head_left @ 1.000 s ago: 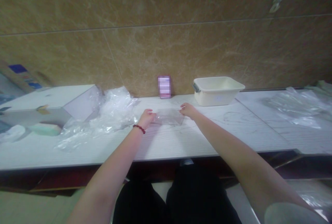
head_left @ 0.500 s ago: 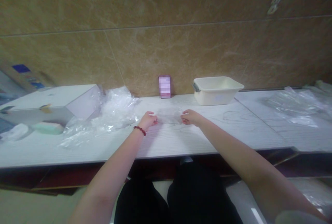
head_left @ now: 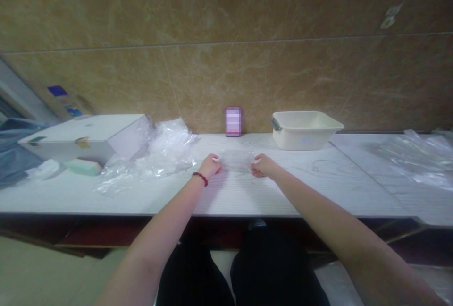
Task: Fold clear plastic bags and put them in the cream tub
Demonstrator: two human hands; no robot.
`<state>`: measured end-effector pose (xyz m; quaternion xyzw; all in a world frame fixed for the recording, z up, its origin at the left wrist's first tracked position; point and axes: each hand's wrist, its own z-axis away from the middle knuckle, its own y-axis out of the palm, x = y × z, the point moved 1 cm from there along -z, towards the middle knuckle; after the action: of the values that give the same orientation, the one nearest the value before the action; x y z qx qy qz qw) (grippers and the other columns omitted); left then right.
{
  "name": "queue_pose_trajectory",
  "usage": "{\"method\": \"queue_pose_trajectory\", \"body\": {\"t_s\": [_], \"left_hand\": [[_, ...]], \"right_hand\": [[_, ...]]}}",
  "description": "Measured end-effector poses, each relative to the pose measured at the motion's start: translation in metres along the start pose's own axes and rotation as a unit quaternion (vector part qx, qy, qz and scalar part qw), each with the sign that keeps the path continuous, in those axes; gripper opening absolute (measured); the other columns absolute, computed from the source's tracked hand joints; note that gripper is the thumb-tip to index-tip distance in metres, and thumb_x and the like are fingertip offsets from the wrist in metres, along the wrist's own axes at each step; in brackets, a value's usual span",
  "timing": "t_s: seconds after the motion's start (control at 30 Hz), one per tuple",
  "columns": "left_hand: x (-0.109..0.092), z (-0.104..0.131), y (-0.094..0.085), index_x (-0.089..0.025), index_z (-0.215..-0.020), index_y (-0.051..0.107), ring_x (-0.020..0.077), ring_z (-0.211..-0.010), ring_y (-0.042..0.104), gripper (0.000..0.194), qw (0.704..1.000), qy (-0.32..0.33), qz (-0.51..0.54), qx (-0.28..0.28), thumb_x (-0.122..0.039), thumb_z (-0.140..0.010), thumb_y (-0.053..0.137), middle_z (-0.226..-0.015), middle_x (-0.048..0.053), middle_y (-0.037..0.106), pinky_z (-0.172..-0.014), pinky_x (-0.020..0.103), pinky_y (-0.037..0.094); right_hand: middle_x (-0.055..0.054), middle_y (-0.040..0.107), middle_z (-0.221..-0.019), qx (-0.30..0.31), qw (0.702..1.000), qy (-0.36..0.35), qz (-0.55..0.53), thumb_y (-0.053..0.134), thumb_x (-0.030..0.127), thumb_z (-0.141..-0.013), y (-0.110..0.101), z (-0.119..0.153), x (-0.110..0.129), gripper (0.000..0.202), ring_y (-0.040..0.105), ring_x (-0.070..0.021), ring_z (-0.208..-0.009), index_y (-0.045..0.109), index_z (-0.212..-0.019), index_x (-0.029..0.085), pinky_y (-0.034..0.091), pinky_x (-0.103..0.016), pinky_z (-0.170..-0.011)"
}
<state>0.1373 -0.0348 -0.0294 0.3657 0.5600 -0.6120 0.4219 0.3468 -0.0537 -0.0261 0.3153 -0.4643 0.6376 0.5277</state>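
Note:
A clear plastic bag (head_left: 236, 160) stretches between my two hands, just over the white wood-grain tabletop (head_left: 244, 197). My left hand (head_left: 211, 166), with a dark red bead bracelet at its wrist, pinches one side of the bag. The other side is gripped by the bent fingers of my right hand (head_left: 262, 165). Being see-through, the bag shows only faint outlines, and I cannot make out anything inside it. Behind it a phone (head_left: 233, 122) with a blurred screen leans upright against the wall.
A cream plastic bin (head_left: 306, 131) with a grey handle stands at the back right. To the left are crumpled clear plastic (head_left: 166, 150), a white box (head_left: 88, 136) and a pale green block (head_left: 84, 167). More clear plastic bags (head_left: 421, 157) lie far right. The tan wall (head_left: 283, 74) rises behind.
The view has shifted a little to the left, so everything appears farther right. Both hands keep their hold on the bag, with the right fingers curled slightly more.

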Motion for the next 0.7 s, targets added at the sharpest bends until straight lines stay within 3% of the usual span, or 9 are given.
{"method": "queue_pose_trajectory", "body": {"t_s": [0.33, 0.47, 0.53, 0.7], "left_hand": [[0.01, -0.008, -0.008, -0.017, -0.09, 0.047, 0.0087, -0.041, 0.048, 0.033, 0.999, 0.005, -0.02, -0.026, -0.013, -0.06, 0.06, -0.052, -0.004, 0.052, -0.046, 0.02, 0.037], [0.005, -0.014, -0.008, -0.016, -0.093, 0.046, 0.0098, -0.048, 0.05, 0.033, 0.998, -0.024, 0.024, -0.061, -0.012, -0.062, 0.057, -0.054, -0.003, 0.051, -0.049, 0.02, 0.038], [0.0, -0.017, -0.005, -0.015, -0.098, 0.044, 0.0104, -0.054, 0.053, 0.033, 0.995, -0.043, 0.062, -0.07, -0.011, -0.066, 0.053, -0.059, -0.001, 0.053, -0.052, 0.019, 0.04], [-0.015, -0.021, 0.006, -0.015, -0.099, 0.043, 0.0115, -0.064, 0.056, 0.032, 0.987, -0.062, 0.142, -0.052, -0.007, -0.068, 0.047, -0.069, 0.003, 0.054, -0.056, 0.02, 0.043]], "right_hand": [[0.005, 0.053, -0.048, -0.017, 0.988, -0.047, 0.148, 0.057, 0.022, -0.067, -0.006, -0.011, -0.001, 0.042, 0.045, -0.0058, -0.035, 0.037, -0.104, 0.017, 0.037, -0.016, -0.038], [0.002, 0.054, -0.05, -0.084, 0.965, -0.063, 0.239, 0.054, 0.032, -0.069, -0.014, -0.019, 0.006, 0.039, 0.048, -0.0076, -0.038, 0.043, -0.102, 0.014, 0.038, -0.017, -0.041], [0.0, 0.056, -0.054, -0.11, 0.963, -0.065, 0.238, 0.054, 0.033, -0.069, -0.017, -0.023, 0.01, 0.038, 0.051, -0.0079, -0.041, 0.045, -0.102, 0.014, 0.038, -0.017, -0.043], [0.0, 0.056, -0.055, -0.104, 0.969, -0.059, 0.214, 0.058, 0.022, -0.065, -0.018, -0.026, 0.017, 0.041, 0.052, -0.0089, -0.046, 0.046, -0.103, 0.014, 0.038, -0.018, -0.044]]}}
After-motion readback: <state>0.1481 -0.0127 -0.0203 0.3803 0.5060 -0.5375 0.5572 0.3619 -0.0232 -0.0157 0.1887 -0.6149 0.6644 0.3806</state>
